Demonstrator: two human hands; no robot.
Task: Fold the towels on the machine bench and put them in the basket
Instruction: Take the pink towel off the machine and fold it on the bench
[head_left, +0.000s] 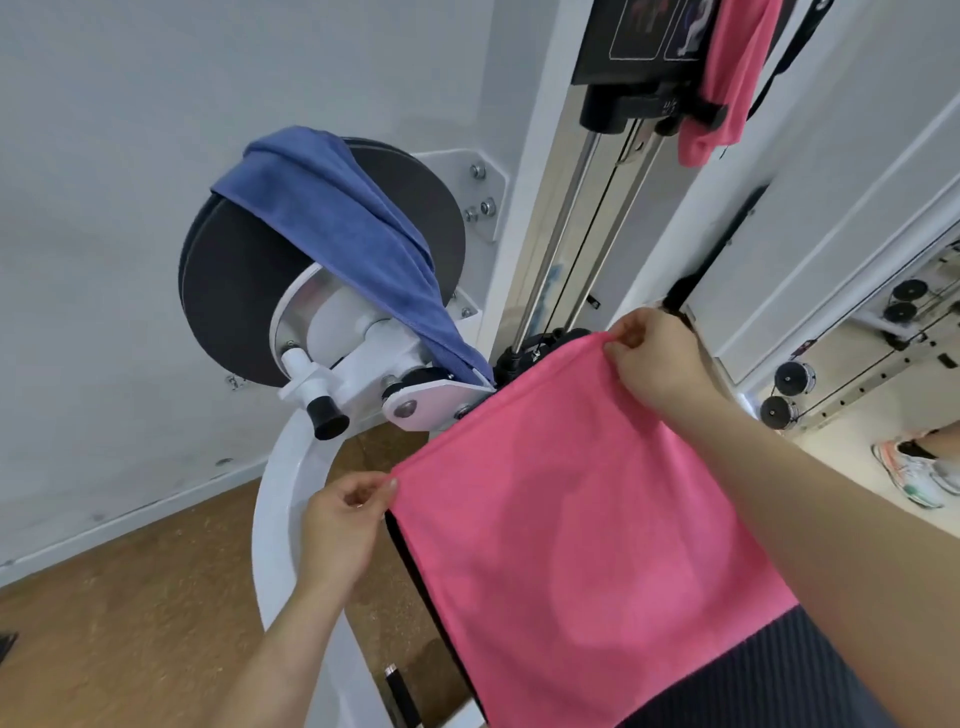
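The flat pink microfibre towel (561, 519) lies spread on the dark padded surface (753, 675), soft and light, so the left hand (343, 525) and right hand (654, 358) pinch its far corners.

Spread towel (571, 519): plain bright pink, no print. Worktop (753, 675) beneath: black-grey, fine ribbed stripes. Draped towel (332, 218): solid mid blue, over matte charcoal disc (228, 291). Hanging towel (727, 78): same pink. Machine frame (285, 519): gloss white; knob (326, 415) black. Floor (130, 597): tan-brown, speckled. Wall (104, 208): pale grey-white. Shoe (914, 473): white, orange and green accents.
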